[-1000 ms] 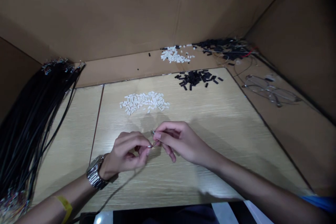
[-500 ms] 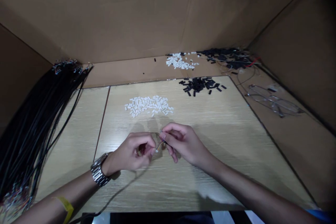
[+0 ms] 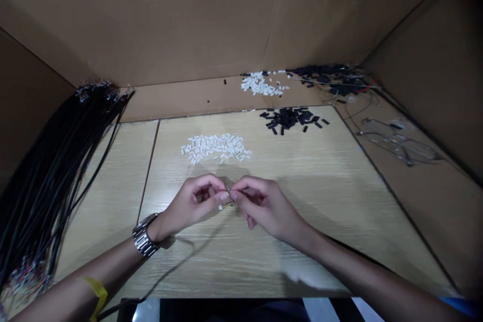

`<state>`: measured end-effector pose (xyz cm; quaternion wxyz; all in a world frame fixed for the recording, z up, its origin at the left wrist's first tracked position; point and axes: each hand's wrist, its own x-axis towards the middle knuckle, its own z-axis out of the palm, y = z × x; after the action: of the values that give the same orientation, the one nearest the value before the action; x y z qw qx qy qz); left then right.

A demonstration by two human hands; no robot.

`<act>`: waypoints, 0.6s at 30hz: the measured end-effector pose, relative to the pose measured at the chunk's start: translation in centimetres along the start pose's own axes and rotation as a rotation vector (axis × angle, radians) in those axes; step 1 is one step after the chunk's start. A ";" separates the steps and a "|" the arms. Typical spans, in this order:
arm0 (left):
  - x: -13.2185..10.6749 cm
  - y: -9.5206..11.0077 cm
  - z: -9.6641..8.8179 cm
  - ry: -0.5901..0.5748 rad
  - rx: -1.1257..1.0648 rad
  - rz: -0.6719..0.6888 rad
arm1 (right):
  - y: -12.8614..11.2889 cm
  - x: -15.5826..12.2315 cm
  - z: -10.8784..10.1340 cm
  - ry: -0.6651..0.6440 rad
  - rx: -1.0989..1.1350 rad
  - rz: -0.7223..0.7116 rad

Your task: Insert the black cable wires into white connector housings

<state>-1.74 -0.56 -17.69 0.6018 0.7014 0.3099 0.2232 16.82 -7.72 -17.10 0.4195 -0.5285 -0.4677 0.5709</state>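
My left hand (image 3: 198,200), with a metal-band watch (image 3: 144,237) on the wrist, pinches thin wires at the end of a dark cable between thumb and forefinger. Its fingertips almost meet those of my right hand (image 3: 262,201), which is closed on the same wire ends. A small white connector (image 3: 221,207) on a yellowish wire pokes out below the left thumb. What exactly lies between the fingertips is too small to make out. The dark cable (image 3: 169,271) curves over the table toward the lower left. Beyond the hands lies a pile of white connector housings (image 3: 215,147).
Black housings (image 3: 290,118) are heaped at the back right. More white pieces (image 3: 260,84) and black pieces (image 3: 339,78) lie on the cardboard ledge. Eyeglasses (image 3: 403,141) rest at right. A thick bundle of black cables (image 3: 56,161) fills the left side. Cardboard walls (image 3: 188,20) enclose the table.
My left hand has risen slightly and its fingertips have moved from the white connector up to the wires by my right fingertips. The view has shifted a little.
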 end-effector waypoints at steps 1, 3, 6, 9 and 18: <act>0.0 -0.1 0.0 0.003 -0.009 -0.017 | 0.0 0.0 0.0 -0.002 -0.008 -0.003; 0.0 -0.2 0.0 0.007 -0.018 -0.020 | 0.1 -0.1 0.0 -0.003 -0.022 -0.010; 0.0 -0.3 0.0 -0.013 -0.060 -0.007 | 0.3 -0.3 0.0 0.002 -0.034 -0.022; 0.1 -0.3 0.0 -0.034 -0.122 -0.046 | 0.4 -0.4 0.0 0.001 -0.035 -0.027; -0.2 -0.9 -0.2 -0.027 -0.097 -0.001 | 0.4 -0.3 0.1 -0.010 0.006 -0.011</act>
<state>-2.15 -0.47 -18.51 0.6395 0.6741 0.2907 0.2281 16.73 -8.13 -17.44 0.4217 -0.5219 -0.4710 0.5726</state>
